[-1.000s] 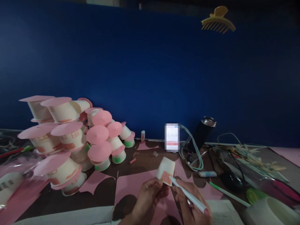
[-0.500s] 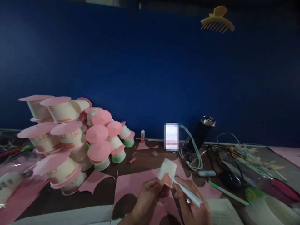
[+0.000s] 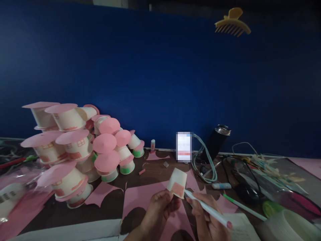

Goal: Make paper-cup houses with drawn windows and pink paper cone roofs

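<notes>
Between the fingertips of my left hand [image 3: 160, 207] is a small white paper cup [image 3: 178, 179], tilted, with a pink-orange patch coloured near its lower edge. My right hand [image 3: 209, 217] grips a white marker [image 3: 210, 210] with a pink end. The marker's tip is beside the cup's lower right edge; whether it touches cannot be made out. Pink paper [image 3: 137, 195] with round cut-outs lies under and around both hands.
Paper cups with pink paper roofs [image 3: 72, 140] are stacked on the left. A phone-like screen [image 3: 184, 147], a black bottle [image 3: 217, 142] and a coiled cable [image 3: 213, 167] stand behind. A green-tipped marker [image 3: 243, 207], a mouse [image 3: 247, 194] and a large cup [image 3: 288, 226] are right.
The cup has turned slightly and shows more of its coloured patch. My right hand and the marker have shifted a little right and down, and the marker's tip has left the patch.
</notes>
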Action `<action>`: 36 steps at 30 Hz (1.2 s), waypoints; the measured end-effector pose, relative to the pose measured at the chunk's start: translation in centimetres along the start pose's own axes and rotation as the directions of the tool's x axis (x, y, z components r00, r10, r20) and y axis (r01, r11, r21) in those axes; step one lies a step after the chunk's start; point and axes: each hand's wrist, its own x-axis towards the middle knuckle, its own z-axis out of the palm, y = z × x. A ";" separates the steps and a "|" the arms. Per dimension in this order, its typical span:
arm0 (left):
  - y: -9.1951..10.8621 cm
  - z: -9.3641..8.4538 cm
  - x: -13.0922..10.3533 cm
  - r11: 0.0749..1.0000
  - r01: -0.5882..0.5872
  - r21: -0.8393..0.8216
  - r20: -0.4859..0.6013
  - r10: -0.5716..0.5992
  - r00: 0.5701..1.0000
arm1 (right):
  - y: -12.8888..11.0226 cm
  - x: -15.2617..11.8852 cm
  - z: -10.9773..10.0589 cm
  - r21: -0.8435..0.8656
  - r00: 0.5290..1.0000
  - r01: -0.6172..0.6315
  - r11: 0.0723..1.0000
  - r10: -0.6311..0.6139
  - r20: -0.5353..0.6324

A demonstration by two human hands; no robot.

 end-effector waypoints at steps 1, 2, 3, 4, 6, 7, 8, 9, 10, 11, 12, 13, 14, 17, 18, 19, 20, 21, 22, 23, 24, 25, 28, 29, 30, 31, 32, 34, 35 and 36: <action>0.0 0.0 0.0 1.000 0.001 -0.005 0.002 -0.001 1.000 | 0.0 -0.1 0.0 0.009 1.000 -0.007 1.000 0.007 0.003; 0.0 0.0 0.0 1.000 0.000 -0.005 0.004 0.000 1.000 | 0.0 -0.2 0.0 0.014 1.000 0.002 1.000 -0.002 0.011; 0.0 0.1 0.0 1.000 0.000 -0.003 0.008 0.000 1.000 | 0.1 -0.3 0.1 0.014 0.999 0.023 1.000 -0.023 0.025; 0.1 0.1 0.0 1.000 -0.001 0.001 0.011 0.001 1.000 | 0.2 -0.3 0.2 0.008 0.998 0.047 0.999 -0.047 0.041; 0.2 0.2 -0.1 1.000 0.002 0.012 0.017 -0.002 1.000 | 0.3 -0.4 0.4 -0.011 0.993 0.086 0.996 -0.085 0.081; 0.3 0.3 -0.2 1.000 0.002 0.017 0.021 -0.002 1.000 | 0.3 -0.4 0.5 -0.021 0.990 0.099 0.995 -0.097 0.100; 0.3 0.3 -0.2 1.000 0.002 0.024 0.029 -0.002 1.000 | 0.3 -0.4 0.6 -0.032 0.988 0.110 0.993 -0.106 0.116; 0.3 0.3 -0.2 0.999 0.001 0.034 0.040 -0.003 0.999 | 0.3 -0.4 0.7 -0.040 0.985 0.120 0.992 -0.114 0.126; 0.3 0.2 -0.2 0.999 -0.001 0.045 0.051 -0.002 0.999 | 0.4 -0.4 0.8 -0.047 0.985 0.128 0.991 -0.122 0.126; 0.3 0.2 -0.2 0.998 -0.002 0.057 0.061 -0.002 0.998 | 0.4 -0.4 0.8 -0.056 0.986 0.132 0.990 -0.125 0.115; 0.2 0.1 -0.2 0.998 -0.003 0.070 0.066 -0.002 0.998 | 0.5 -0.4 0.9 -0.066 0.987 0.132 0.989 -0.125 0.097; 0.2 0.0 -0.1 0.997 -0.005 0.083 0.069 -0.001 0.998 | 0.6 -0.4 0.9 -0.074 0.989 0.125 0.989 -0.119 0.086; 0.1 -0.1 0.0 0.996 -0.011 0.094 0.068 0.004 0.998 | 0.6 -0.4 0.9 -0.075 0.990 0.120 0.990 -0.113 0.089; -0.1 -0.3 0.2 0.993 -0.032 0.116 0.069 0.024 0.997 | 0.6 -0.3 0.9 -0.039 0.983 0.126 0.991 -0.120 0.139; -0.2 -0.3 0.2 0.991 -0.038 0.125 0.070 0.030 0.997 | 0.5 -0.3 0.9 -0.029 0.981 0.129 0.991 -0.123 0.149; -0.2 -0.3 0.3 0.990 -0.043 0.133 0.070 0.034 0.997 | 0.4 -0.2 0.9 -0.024 0.981 0.130 0.991 -0.125 0.145; -0.2 -0.3 0.3 0.989 -0.044 0.140 0.069 0.035 0.997 | 0.3 -0.2 0.9 -0.025 0.983 0.128 0.991 -0.123 0.138; -0.2 -0.2 0.3 0.989 -0.043 0.141 0.068 0.034 0.997 | 0.2 -0.2 0.8 -0.026 0.984 0.127 0.992 -0.123 0.133; -0.2 -0.2 0.3 0.990 -0.041 0.133 0.062 0.033 0.998 | 0.1 -0.2 0.8 -0.026 0.984 0.128 0.991 -0.123 0.131; -0.1 -0.1 0.3 0.993 -0.037 0.115 0.050 0.032 0.998 | 0.0 -0.2 0.7 -0.025 0.984 0.129 0.991 -0.125 0.128; -0.1 0.0 0.3 0.996 -0.030 0.088 0.033 0.027 0.999 | -0.1 -0.2 0.6 -0.022 0.985 0.129 0.991 -0.126 0.122; 0.0 0.0 0.2 0.998 -0.020 0.052 0.013 0.019 1.000 | -0.1 -0.2 0.5 -0.017 0.986 0.121 0.993 -0.118 0.114; 0.4 0.2 0.1 0.996 0.036 -0.086 -0.057 -0.041 0.998 | 0.0 -0.1 -0.1 0.018 0.998 0.050 0.999 -0.050 0.033; 0.5 0.3 0.0 0.990 0.056 -0.133 -0.074 -0.067 0.995 | 0.0 0.0 -0.3 0.039 1.000 0.025 0.999 -0.025 -0.001; 0.6 0.3 0.0 0.982 0.073 -0.173 -0.086 -0.088 0.992 | 0.1 0.0 -0.4 0.060 1.000 -0.002 0.998 0.003 -0.030; 0.7 0.4 -0.1 0.975 0.084 -0.205 -0.095 -0.105 0.990 | 0.2 0.1 -0.5 0.076 0.998 -0.026 0.997 0.030 -0.052; 0.8 0.5 -0.1 0.969 0.087 -0.231 -0.104 -0.114 0.988 | 0.4 0.1 -0.5 0.088 0.997 -0.045 0.995 0.051 -0.066; 0.9 0.6 0.0 0.959 0.086 -0.270 -0.114 -0.120 0.986 | 0.7 0.0 -0.5 0.099 0.995 -0.062 0.993 0.069 -0.070; 0.9 0.6 0.0 0.955 0.086 -0.284 -0.115 -0.123 0.986 | 0.8 -0.1 -0.4 0.099 0.996 -0.057 0.993 0.064 -0.065; 0.9 0.6 0.0 0.951 0.087 -0.297 -0.111 -0.125 0.986 | 0.9 -0.2 -0.3 0.097 0.997 -0.045 0.994 0.051 -0.064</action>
